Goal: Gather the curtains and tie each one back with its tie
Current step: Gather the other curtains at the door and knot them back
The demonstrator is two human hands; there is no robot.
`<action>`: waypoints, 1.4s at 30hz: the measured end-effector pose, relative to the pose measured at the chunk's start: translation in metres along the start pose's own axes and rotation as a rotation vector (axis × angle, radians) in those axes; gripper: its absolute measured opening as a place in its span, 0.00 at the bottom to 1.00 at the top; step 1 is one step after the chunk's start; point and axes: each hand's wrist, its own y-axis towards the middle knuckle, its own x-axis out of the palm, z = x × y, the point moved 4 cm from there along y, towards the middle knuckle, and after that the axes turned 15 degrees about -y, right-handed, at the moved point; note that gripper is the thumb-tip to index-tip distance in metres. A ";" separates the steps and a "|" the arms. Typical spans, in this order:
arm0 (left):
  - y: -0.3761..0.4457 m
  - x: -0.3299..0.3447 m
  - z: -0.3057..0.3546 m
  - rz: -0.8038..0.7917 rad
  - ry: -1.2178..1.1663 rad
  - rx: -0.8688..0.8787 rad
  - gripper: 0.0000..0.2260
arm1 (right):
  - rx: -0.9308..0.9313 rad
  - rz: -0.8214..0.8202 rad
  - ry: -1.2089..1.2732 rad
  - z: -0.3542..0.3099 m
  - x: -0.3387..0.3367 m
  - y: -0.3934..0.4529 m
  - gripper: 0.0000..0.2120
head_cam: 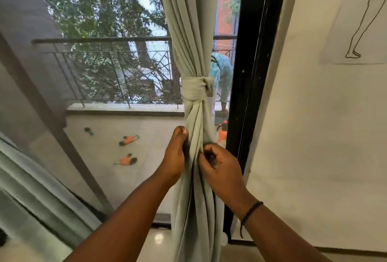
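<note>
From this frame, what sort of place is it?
Probably a room in a home, at a balcony door: a tied curtain, a railing with trees beyond, sandals on the balcony floor.

window: black frame standing beside pale wall | wall: line drawing hanging | outside: daylight falling on balcony railing, trees showing | floor: tile shining
</note>
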 end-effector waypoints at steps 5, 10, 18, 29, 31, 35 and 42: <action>0.011 -0.017 0.014 0.035 0.156 0.025 0.01 | 0.078 0.115 -0.046 0.011 -0.018 0.009 0.05; 0.016 -0.032 0.038 -0.046 0.348 0.136 0.12 | 0.037 0.241 -0.169 0.004 -0.045 0.026 0.09; -0.003 -0.039 0.040 0.157 0.763 0.621 0.15 | 0.055 0.080 -0.134 -0.003 -0.034 0.023 0.15; -0.016 -0.021 0.058 -0.072 0.745 0.739 0.12 | 0.193 0.044 0.236 -0.015 -0.030 0.032 0.20; -0.011 -0.019 0.058 -0.006 0.695 0.675 0.05 | 0.216 0.019 0.246 -0.013 -0.028 0.034 0.23; -0.004 -0.015 0.057 -0.011 0.663 0.604 0.04 | 0.216 -0.045 0.265 -0.015 -0.025 0.036 0.15; 0.004 -0.013 0.053 0.130 0.527 0.471 0.10 | 0.124 0.160 -0.089 -0.018 -0.041 0.041 0.11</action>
